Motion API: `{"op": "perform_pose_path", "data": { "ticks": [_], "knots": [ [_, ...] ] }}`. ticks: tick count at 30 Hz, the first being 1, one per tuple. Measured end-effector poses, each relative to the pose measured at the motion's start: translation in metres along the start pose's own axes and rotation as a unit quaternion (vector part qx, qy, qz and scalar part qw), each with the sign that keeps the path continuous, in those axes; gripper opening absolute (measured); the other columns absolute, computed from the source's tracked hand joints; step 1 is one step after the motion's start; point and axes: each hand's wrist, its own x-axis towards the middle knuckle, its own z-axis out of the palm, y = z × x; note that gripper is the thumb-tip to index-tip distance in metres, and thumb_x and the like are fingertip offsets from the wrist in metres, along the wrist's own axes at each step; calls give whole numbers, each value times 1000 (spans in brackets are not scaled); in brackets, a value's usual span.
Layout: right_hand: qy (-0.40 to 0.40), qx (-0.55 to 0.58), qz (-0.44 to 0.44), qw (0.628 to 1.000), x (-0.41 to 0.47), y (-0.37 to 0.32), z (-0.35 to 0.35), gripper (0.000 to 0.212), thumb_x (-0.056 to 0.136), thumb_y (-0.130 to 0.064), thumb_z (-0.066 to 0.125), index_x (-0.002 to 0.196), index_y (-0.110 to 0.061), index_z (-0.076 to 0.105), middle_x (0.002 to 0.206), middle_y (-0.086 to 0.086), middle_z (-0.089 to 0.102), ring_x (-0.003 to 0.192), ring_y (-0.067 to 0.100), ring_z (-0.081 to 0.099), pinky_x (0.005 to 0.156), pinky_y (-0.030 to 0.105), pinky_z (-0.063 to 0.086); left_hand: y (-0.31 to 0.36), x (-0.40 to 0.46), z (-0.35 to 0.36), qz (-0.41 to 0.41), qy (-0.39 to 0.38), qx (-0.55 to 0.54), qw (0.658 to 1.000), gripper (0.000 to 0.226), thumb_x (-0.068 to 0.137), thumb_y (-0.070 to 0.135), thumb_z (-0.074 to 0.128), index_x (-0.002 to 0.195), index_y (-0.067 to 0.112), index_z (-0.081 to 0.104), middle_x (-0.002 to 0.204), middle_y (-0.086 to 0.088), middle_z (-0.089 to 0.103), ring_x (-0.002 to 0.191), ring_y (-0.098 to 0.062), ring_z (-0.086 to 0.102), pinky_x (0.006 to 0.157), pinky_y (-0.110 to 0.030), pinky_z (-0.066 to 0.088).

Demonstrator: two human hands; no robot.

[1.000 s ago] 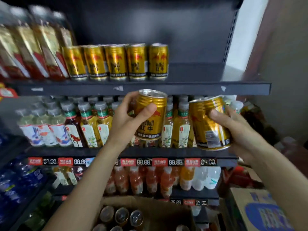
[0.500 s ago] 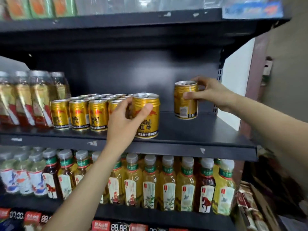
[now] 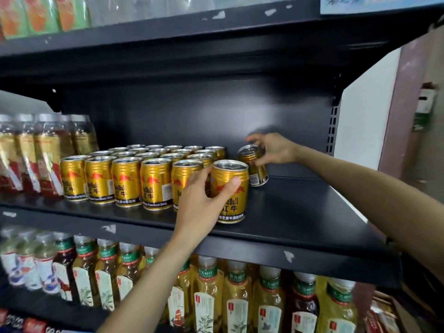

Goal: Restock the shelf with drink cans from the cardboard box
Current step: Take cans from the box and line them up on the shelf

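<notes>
Black metal shelf (image 3: 300, 212): middle tier of the rack, right half bare, left half stocked.

Block of gold cans (image 3: 134, 174) stands upright on it, several rows deep, front row lined up near the shelf's front edge. Left of the block, taller bottles with red-and-gold labels (image 3: 36, 152). Tier below holds tea bottles (image 3: 235, 296) with yellow and dark contents, green-banded necks. Tier above: packs in orange and green wrap (image 3: 43, 13), blurred.

Left hand (image 3: 204, 200) comes up from below the shelf edge. Its grip wraps the front can (image 3: 231, 188): thumb lies across the can's front face just under the shoulder, fingers curl round the left side between this can and the last can of the front row. Can is upright, base on or just above the shelf, cannot tell which, at the right end of the front row, touching or just beside its neighbour.

Right hand (image 3: 271, 150) reaches in from the right, arm above the bare part of the shelf. Its grip pinches the rear can (image 3: 253, 168) at the top and upper right side, fingertips over the rim. This can is tilted, top leaning left toward the block, bottom edge at the shelf, barcode panel facing the camera. It sits just right of the back rows, behind and right of the front can, apart from it.
</notes>
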Motion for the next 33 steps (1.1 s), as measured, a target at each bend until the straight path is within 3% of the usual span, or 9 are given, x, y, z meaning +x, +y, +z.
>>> {"op": "perform_pose_path", "data": {
  "ticks": [6,9,12,16,19,22,25,29,33],
  "knots": [
    [15,-48,-25,998,18,19,14,53,74,-16,74,124,-6,58,120,14,63,108,27,59,96,35,45,5,7,14,13,8,82,997,62,81,57,54,131,21,48,120,11,48,107,-3,43,91,-23,34],
    [-1,-83,-34,996,19,28,20,49,85,-18,66,130,-7,53,127,17,58,113,31,55,94,32,40,3,10,18,9,0,91,996,62,82,58,52,132,20,49,126,5,52,114,-9,47,96,-27,38],
    [-4,-113,-69,991,12,34,18,46,90,-13,58,134,-8,48,134,19,50,128,33,43,107,38,32,0,19,23,-4,-18,96,995,63,82,59,51,131,19,49,129,2,53,119,-14,48,101,-36,40],
    [20,37,-65,997,-17,20,-10,42,93,-9,53,134,-16,47,137,11,47,122,21,47,106,36,36,5,38,40,-39,-36,65,996,62,84,52,57,132,16,46,132,0,50,122,-16,46,104,-35,38],
    [-89,205,-36,974,-43,4,-31,53,91,-2,51,132,-32,37,134,5,46,107,16,57,90,29,49,5,60,56,-83,-43,19,995,60,80,52,64,126,17,49,129,-3,54,117,-20,52,101,-41,43],
    [-179,149,-21,972,-52,-5,-28,74,85,-13,65,143,-33,24,139,-2,39,110,16,59,94,29,51,5,76,69,-140,-39,-96,985,50,78,40,72,115,13,54,116,-6,62,106,-20,61,90,-34,50],
    [-131,106,-2,986,-47,-9,-5,87,78,-30,74,147,-25,22,140,-4,46,116,10,54,96,20,43,4,84,79,-170,-44,-142,974,53,78,30,74,121,10,51,115,-5,61,102,-17,60,80,-27,48],
    [-21,110,16,994,-38,-7,17,81,72,-29,79,139,-13,36,130,3,55,111,12,53,89,19,41,1,80,64,-126,-76,-16,989,58,88,32,62,139,15,39,137,-4,50,119,-17,50,96,-30,42],
    [48,91,67,992,-25,-2,30,77,65,-39,83,126,-12,44,115,3,55,108,18,55,83,23,45,9,65,36,61,-61,228,970,59,89,30,58,142,21,34,142,-2,45,128,-19,44,106,-36,38]
  ]
}}
